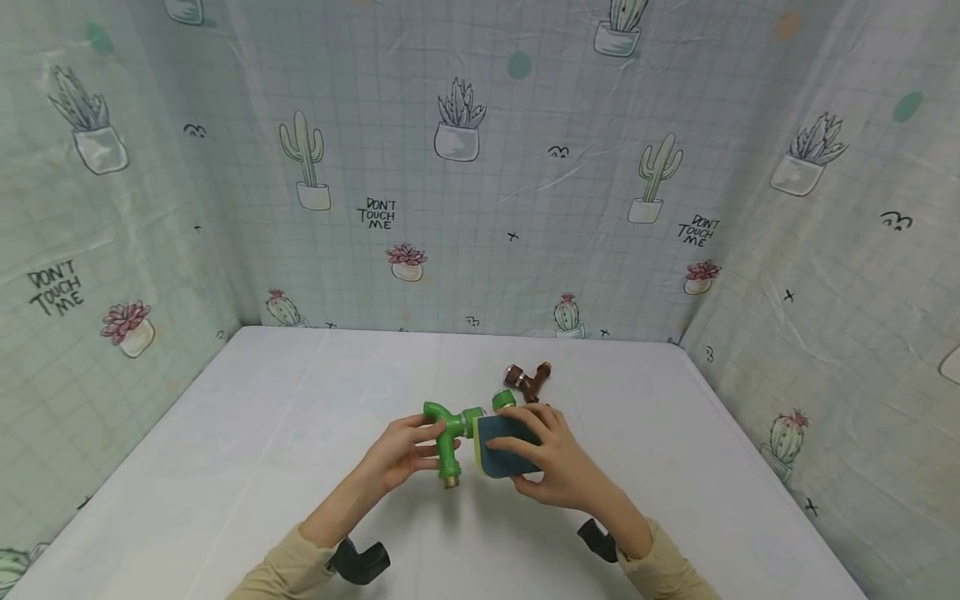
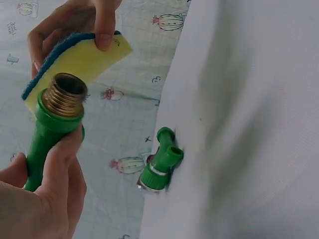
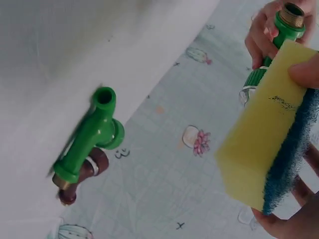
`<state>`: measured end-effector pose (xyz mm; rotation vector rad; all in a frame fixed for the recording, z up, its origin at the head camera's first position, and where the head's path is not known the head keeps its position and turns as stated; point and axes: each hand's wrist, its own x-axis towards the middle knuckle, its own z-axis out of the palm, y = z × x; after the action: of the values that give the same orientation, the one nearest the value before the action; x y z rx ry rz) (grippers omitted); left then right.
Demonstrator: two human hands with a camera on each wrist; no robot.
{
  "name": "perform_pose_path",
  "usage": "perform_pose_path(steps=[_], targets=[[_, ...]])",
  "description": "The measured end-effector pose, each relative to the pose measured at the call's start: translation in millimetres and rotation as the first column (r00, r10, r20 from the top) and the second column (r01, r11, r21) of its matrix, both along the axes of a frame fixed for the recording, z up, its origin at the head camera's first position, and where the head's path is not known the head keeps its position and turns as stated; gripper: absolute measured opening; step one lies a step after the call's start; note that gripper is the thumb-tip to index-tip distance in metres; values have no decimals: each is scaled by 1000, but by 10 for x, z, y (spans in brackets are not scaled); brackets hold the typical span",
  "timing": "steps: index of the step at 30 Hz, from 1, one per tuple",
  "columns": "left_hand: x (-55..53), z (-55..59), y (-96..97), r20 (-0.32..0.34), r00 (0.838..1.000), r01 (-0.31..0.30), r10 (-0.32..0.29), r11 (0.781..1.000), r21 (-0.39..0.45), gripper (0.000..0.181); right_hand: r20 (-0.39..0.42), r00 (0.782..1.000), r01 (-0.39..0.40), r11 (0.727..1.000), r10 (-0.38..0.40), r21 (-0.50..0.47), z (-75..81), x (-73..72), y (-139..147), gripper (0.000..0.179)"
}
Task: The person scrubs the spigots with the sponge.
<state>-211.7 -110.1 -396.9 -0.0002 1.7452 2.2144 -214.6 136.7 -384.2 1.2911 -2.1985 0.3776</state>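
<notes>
My left hand [image 1: 401, 452] grips a green tap [image 1: 447, 454] with a brass threaded end [image 2: 64, 96], holding it above the table. My right hand [image 1: 562, 460] holds a sponge [image 1: 502, 444] by its edges, thumb on one side and fingers on the other. The sponge has a yellow soft side [image 3: 264, 124] and a dark blue scouring side. Its yellow side faces the held tap; whether they touch I cannot tell. A second green tap [image 3: 87, 142] lies on the table beyond the sponge, largely hidden by the right hand in the head view.
Behind the second green tap lies a brown tap [image 1: 534, 383] on the white table [image 1: 300, 433]. Cloth walls [image 1: 525, 208] printed with cacti enclose the table at the back and both sides. Black curved pieces [image 1: 362, 562] sit at both wrists.
</notes>
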Motion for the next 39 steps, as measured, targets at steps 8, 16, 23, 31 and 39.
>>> perform_pose_path(steps=[8, 16, 23, 31, 39], targets=[[20, 8, 33, -41, 999, 32, -33, 999, -36, 47, -31, 995, 88, 993, -90, -78, 146, -60, -73, 57], [88, 23, 56, -149, 989, -33, 10, 988, -153, 37, 252, 967, 25, 1000, -23, -3, 187, 10, 25, 54], [79, 29, 58, -171, 984, 33, -59, 988, -149, 38, 328, 945, 20, 999, -3, -50, 391, -52, 89, 50], [70, 41, 34, -140, 983, 109, -119, 991, -81, 42, 339, 941, -3, 1000, 0, 9, 378, -67, 22, 49], [20, 36, -8, -9, 999, 48, -48, 999, 23, 49, 33, 999, 31, 999, -30, -17, 326, -14, 69, 55]])
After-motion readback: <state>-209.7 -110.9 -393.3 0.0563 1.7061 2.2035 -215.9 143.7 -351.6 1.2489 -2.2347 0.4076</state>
